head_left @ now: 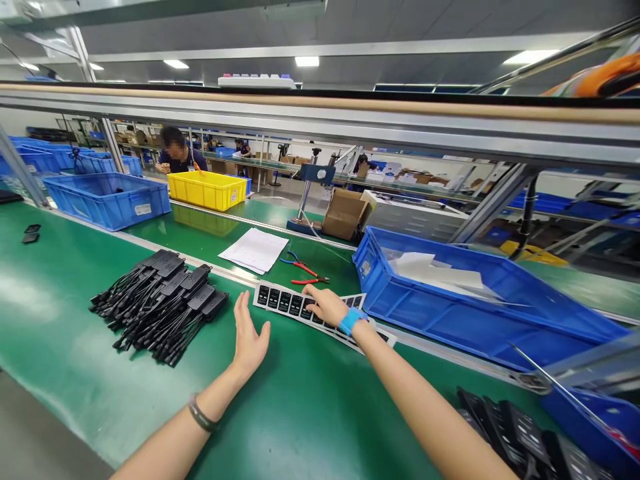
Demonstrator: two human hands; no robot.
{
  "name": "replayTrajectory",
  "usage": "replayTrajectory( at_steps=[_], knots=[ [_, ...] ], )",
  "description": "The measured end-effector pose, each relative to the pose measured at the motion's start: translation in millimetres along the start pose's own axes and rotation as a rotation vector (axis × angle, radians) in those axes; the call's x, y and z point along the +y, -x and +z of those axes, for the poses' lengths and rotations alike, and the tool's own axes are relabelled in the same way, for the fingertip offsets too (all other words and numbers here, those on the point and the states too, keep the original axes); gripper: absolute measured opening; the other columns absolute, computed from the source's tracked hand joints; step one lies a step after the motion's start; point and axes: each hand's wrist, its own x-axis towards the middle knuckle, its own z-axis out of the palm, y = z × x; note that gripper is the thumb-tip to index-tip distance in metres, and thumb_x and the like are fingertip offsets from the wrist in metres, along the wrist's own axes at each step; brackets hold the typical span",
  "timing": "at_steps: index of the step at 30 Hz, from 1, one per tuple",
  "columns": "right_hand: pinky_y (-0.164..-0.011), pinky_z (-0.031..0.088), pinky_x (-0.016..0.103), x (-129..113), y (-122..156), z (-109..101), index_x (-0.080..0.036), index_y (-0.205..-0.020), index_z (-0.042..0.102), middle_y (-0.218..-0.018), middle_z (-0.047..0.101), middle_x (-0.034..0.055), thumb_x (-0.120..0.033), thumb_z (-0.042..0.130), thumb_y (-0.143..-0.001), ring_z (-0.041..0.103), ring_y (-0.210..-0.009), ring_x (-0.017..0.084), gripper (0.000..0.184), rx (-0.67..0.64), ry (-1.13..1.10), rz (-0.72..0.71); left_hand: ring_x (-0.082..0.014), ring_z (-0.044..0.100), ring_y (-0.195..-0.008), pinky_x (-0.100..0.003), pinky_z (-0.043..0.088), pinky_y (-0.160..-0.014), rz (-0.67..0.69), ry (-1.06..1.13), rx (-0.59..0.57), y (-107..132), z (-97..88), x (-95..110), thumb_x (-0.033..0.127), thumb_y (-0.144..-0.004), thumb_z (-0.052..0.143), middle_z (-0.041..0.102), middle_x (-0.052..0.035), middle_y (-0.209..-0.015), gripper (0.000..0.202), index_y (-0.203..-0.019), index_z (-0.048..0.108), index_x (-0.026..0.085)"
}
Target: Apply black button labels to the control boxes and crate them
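My left hand [250, 339] hovers above the green bench with its fingers spread, holding nothing. It is beside a pile of black cable units with flat rectangular housings [165, 300]. My right hand [329, 307], a blue band on its wrist, has its fingers bent down onto a white strip of black labels [280, 300]. Thumb and forefinger grip at the strip's middle; whether one label is lifted there cannot be seen. The hand and forearm hide part of this strip and the sheets beneath it.
Behind the strip lie pliers [305, 269] with red handles and white papers [255, 250]. A blue bin with paper [425, 307] borders the right. Black devices [520, 433] sit front right. A blue bin [107, 200] and yellow bin [207, 190] stand farther back, near a person [183, 157].
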Motion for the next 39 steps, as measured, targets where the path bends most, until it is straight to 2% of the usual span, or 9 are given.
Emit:
replayTrajectory(
  at_steps=[3, 6, 12, 18, 22, 26, 31, 36, 39],
  knots=[
    [-0.077, 0.046, 0.027, 7.1, -41.5, 1.1, -0.019, -0.095, 0.069, -0.096, 0.074, 0.0067, -0.016, 0.073, -0.077, 0.067, -0.092, 0.023, 0.019, 0.017, -0.046, -0.04, -0.0294, 0.026, -0.143, -0.053, 0.026, -0.117, -0.018, 0.015, -0.049, 3.6, 0.2, 2.3, 0.016, -0.084, 0.052, 0.027, -0.0156, -0.149, 0.068, -0.146, 0.024, 0.022],
    [-0.077, 0.048, 0.026, 13.5, -70.9, 6.1, -0.02, -0.099, 0.071, -0.095, 0.075, 0.0046, -0.019, 0.069, -0.081, 0.068, -0.089, 0.021, 0.018, 0.044, -0.092, -0.076, -0.0279, 0.026, -0.143, -0.052, 0.026, -0.117, -0.045, 0.001, -0.129, 6.5, 1.4, 3.5, 0.013, -0.084, 0.049, 0.028, -0.0147, -0.148, 0.064, -0.144, 0.027, 0.022],
    [-0.078, 0.049, 0.03, 13.8, -81.7, 8.4, -0.02, -0.102, 0.073, -0.096, 0.071, 0.0064, -0.016, 0.05, -0.092, 0.065, -0.089, 0.02, 0.026, 0.173, -0.089, -0.109, -0.0286, 0.028, -0.142, -0.053, 0.032, -0.113, 0.009, -0.081, -0.181, 6.7, -1.2, 12.5, 0.01, -0.085, 0.046, 0.028, -0.0149, -0.147, 0.06, -0.141, 0.03, 0.024],
    [-0.082, 0.041, 0.035, -30.8, -1.4, 7.3, -0.017, -0.098, 0.071, -0.091, 0.066, 0.0118, -0.017, 0.042, -0.096, 0.059, -0.088, 0.023, 0.029, 0.254, 0.008, -0.192, -0.0308, 0.04, -0.134, -0.054, 0.034, -0.108, 0.42, -0.388, -0.247, 7.6, -15.2, 36.7, 0.01, -0.091, 0.041, 0.04, -0.0144, -0.145, 0.048, -0.136, 0.044, 0.026],
    [-0.072, 0.04, 0.032, -63.5, 77.3, 35.1, -0.017, -0.082, 0.068, -0.078, 0.067, 0.0091, -0.021, 0.043, -0.098, 0.06, -0.075, 0.02, 0.031, 0.226, 0.063, -0.235, -0.0278, 0.058, -0.11, -0.047, 0.045, -0.096, 0.423, -0.567, -0.671, 8.7, -20.9, 52.2, 0.011, -0.095, 0.038, 0.064, -0.0127, -0.116, 0.032, -0.114, 0.062, 0.02],
    [-0.071, 0.044, 0.032, -78.2, 128.0, 62.8, -0.02, -0.083, 0.07, -0.08, 0.072, 0.0063, -0.023, 0.051, -0.095, 0.064, -0.075, 0.021, 0.023, 0.165, -0.138, -0.084, -0.027, 0.063, -0.09, -0.04, 0.049, -0.083, 0.385, -0.578, -0.986, 12.9, -21.2, 57.7, 0.017, -0.093, 0.05, 0.07, -0.0106, -0.088, 0.021, -0.091, 0.071, 0.017],
    [-0.073, 0.048, 0.029, -91.7, 150.9, 65.8, -0.022, -0.086, 0.073, -0.085, 0.075, 0.0031, -0.019, 0.052, -0.092, 0.068, -0.079, 0.02, 0.022, 0.1, -0.324, 0.047, -0.0227, 0.067, -0.084, -0.03, 0.049, -0.075, 0.322, -0.497, -1.134, 16.4, -26.5, 58.7, 0.023, -0.089, 0.057, 0.074, -0.0061, -0.085, 0.019, -0.087, 0.076, 0.022],
    [-0.063, 0.046, 0.024, -96.6, 142.9, 46.9, -0.022, -0.085, 0.077, -0.075, 0.076, 0.0003, -0.016, 0.055, -0.084, 0.068, -0.066, 0.017, 0.022, -0.128, -0.499, 0.206, -0.0202, 0.069, -0.08, -0.025, 0.047, -0.07, 0.219, -0.51, -1.203, 11.4, -29.6, 60.4, 0.02, -0.086, 0.053, 0.076, -0.0025, -0.083, 0.022, -0.085, 0.075, 0.023],
    [-0.062, 0.044, 0.023, -89.1, 135.8, 37.3, -0.021, -0.078, 0.076, -0.069, 0.074, 0.0007, -0.016, 0.057, -0.08, 0.067, -0.064, 0.017, 0.02, -0.165, -0.494, 0.231, -0.0227, 0.07, -0.08, -0.027, 0.047, -0.068, 0.205, -0.556, -1.224, 9.0, -26.8, 61.1, 0.019, -0.085, 0.05, 0.076, -0.0053, -0.084, 0.023, -0.086, 0.073, 0.022]
  ],
)
